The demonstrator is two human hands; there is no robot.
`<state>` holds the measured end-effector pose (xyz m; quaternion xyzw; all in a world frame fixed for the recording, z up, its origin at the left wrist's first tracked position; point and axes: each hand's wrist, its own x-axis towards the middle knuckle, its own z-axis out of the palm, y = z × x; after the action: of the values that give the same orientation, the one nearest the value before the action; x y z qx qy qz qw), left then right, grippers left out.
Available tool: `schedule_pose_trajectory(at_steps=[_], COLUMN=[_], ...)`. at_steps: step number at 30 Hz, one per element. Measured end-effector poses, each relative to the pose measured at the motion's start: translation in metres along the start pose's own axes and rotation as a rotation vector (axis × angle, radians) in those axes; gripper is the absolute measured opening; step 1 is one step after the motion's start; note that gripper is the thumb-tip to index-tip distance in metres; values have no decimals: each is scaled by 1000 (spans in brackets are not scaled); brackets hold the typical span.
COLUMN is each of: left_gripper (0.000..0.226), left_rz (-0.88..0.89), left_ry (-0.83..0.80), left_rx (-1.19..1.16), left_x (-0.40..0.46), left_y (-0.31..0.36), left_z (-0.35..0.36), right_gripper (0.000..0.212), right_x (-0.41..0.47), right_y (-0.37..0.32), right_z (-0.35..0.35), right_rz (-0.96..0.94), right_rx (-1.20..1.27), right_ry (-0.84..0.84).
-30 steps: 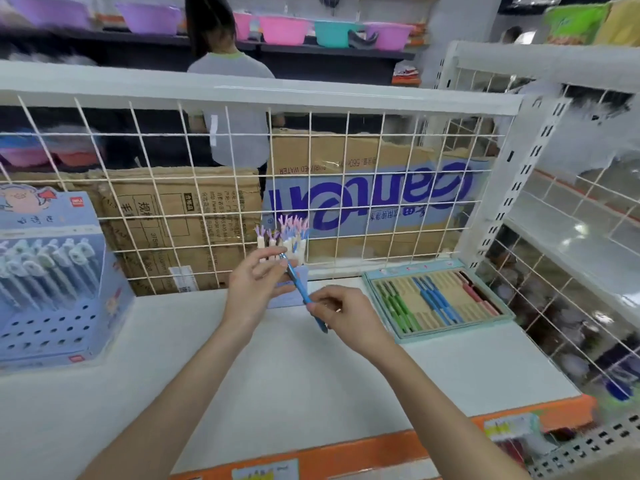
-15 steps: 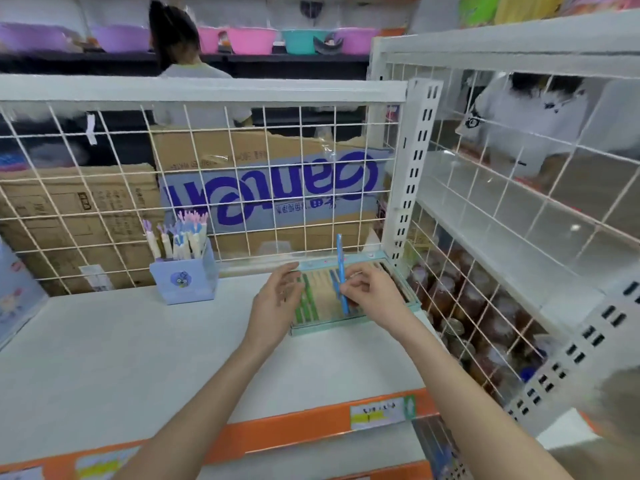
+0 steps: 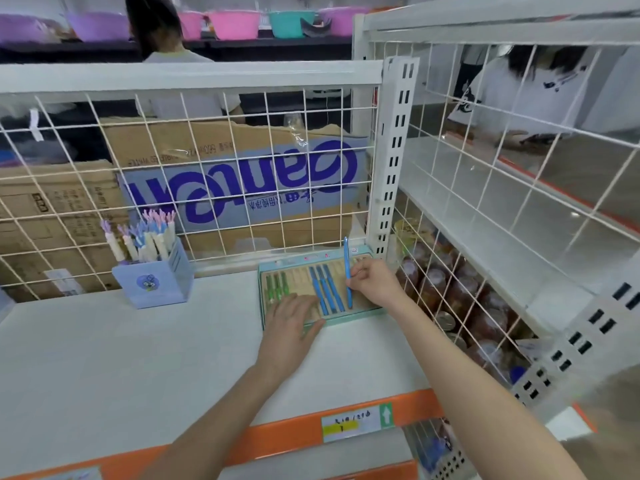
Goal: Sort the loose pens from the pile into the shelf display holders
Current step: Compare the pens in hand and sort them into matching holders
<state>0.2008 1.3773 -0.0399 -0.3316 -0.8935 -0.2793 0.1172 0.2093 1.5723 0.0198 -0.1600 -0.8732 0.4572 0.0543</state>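
Hidden / unclear: left hand [image 3: 289, 320] lies flat across the lower left corner of the shallow teal-rimmed slotted pen tray [image 3: 360, 253], fingers straight and spread, so the slots and pen ends under it can't be seen. Can't tell whether the palm bears on the tray or only on the white shelf board [image 3: 138, 358] in front of it. Right hand [image 3: 375, 284] covers the tray's right slots; contents there not readable. Printing on the tray's top rim is too small to read. Orange shelf edge strip [image 3: 287, 441] carries a yellow-and-green price label [image 3: 356, 422], text illegible. Both forearms are cut off by the bottom edge.

Task item: slim blue plastic pen [image 3: 347, 271], centre right of frame, pinched mid-barrel between right thumb and curled fingers. Long axis near vertical in the frame, one end up past the tray's far rim against the white wire mesh back panel [image 3: 207, 161], the other end down over the tray's right part. Can't tell if the lower end touches a slot or which end is the tip.

In the tray: three blue pens [image 3: 325, 289] side by side, just left of the held one, long axes running front to back, slightly slanted. Green pens [image 3: 276, 289] further left, same direction, lower ends under the left hand.

Left of centre: lilac cardboard pen cup [image 3: 152, 278] on the shelf, well apart from the tray, holding upright pastel pens [image 3: 145, 237].
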Motion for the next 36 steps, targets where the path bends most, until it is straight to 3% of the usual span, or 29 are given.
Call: schedule_pose_trajectory(at_steps=[4, 8, 15, 18, 24, 31, 36], left_gripper=[44, 50, 51, 64, 62, 62, 61], left_rz=[66, 35, 119, 132, 153, 180, 205], left_ry=[-14, -69, -50, -69, -116, -146, -138], left_rx=[147, 117, 271, 299, 332, 367, 366], left_x=[8, 21, 24, 24, 23, 23, 23], left_y=[12, 19, 15, 14, 13, 12, 11], left_z=[11, 18, 26, 27, 28, 29, 30], right_gripper=[11, 10, 9, 13, 27, 47, 55], right_x=[6, 14, 26, 28, 30, 45, 50], right_y=[7, 13, 25, 25, 18, 18, 23], right_z=[7, 13, 29, 28, 13, 17, 21], right_rz=[27, 34, 58, 35, -98, -213, -219], right_rx=[-70, -151, -335, -400, -476, -668, -673], right_ry=[-10, -8, 21, 14, 140, -23, -44])
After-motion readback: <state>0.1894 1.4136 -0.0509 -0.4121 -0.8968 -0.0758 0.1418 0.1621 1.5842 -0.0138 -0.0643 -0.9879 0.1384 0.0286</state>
